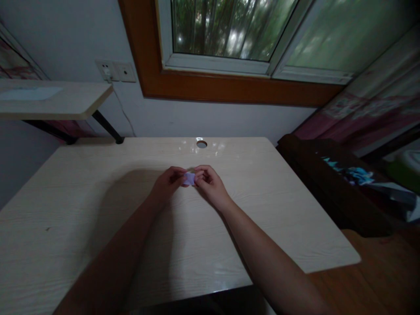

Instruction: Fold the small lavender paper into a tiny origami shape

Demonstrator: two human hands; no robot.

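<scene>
A small piece of light purple paper (189, 178) is held between my two hands over the middle of the desk (262, 210). It looks folded, though its exact shape is partly covered by my fingers. My left hand (169, 181) pinches its left side with thumb and fingers. On the opposite side, my right hand (210, 181) grips the right edge, fingers curled and thumb pressed in. Both hands are close together, just above or resting on the desktop; I cannot tell which.
A round cable hole (201, 144) lies near the desk's back edge. On the left, a raised shelf (82, 103) stands on black legs. Wall sockets (115, 71) with a plugged-in cable are behind it. To the right stands a dark wooden piece of furniture (305, 175) bearing several items.
</scene>
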